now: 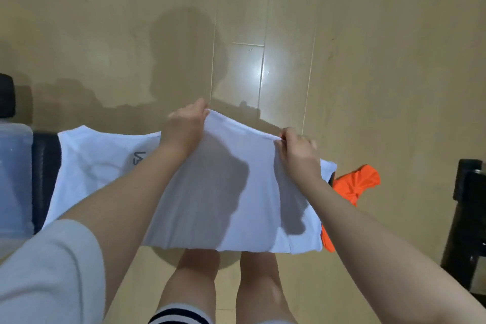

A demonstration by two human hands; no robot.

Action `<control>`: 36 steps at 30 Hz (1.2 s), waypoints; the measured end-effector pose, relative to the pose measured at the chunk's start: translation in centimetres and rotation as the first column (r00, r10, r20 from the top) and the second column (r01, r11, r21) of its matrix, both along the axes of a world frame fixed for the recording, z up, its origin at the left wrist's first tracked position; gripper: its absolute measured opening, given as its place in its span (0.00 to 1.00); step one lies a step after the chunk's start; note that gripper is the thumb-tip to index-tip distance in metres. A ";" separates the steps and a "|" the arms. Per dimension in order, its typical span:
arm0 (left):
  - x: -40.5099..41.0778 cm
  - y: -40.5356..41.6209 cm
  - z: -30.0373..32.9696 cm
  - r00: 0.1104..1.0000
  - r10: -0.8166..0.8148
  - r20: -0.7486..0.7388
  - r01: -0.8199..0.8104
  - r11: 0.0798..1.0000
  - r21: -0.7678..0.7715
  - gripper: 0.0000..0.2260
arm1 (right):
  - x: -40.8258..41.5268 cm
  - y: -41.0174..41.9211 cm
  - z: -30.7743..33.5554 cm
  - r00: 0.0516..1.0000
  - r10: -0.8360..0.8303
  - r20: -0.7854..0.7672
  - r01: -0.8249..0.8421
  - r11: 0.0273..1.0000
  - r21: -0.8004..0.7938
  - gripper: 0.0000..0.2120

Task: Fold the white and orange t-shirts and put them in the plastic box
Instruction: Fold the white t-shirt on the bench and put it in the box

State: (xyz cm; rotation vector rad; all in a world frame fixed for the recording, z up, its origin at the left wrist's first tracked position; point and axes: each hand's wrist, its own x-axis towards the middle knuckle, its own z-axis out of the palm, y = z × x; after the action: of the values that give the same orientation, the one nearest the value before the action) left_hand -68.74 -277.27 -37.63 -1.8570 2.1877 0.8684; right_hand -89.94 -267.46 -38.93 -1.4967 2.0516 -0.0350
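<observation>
Head view: white t-shirt [105,166] long axis left-right; both hands pinch raised edge.

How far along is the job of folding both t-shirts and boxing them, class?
Done: nothing looks finished; the plastic box at the left edge shows no shirt inside. In hand: the left hand and right hand each pinch the far edge of the white t-shirt, lifting it mid-fold. Left: finishing that fold, folding the crumpled orange t-shirt lying to the right, then boxing both.
</observation>
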 end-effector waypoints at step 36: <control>7.5 2.1 3.3 0.853 -0.404 0.330 0.466 0.874 -0.135 0.12 | -4.9 -3.0 4.7 0.965 0.186 -0.188 -0.164 0.979 0.123 0.09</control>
State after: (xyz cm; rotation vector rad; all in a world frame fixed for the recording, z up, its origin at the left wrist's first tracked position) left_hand -61.22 -275.16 -34.31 -1.3470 2.4256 0.2611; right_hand -94.87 -270.48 -34.20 -1.6650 2.0282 0.3006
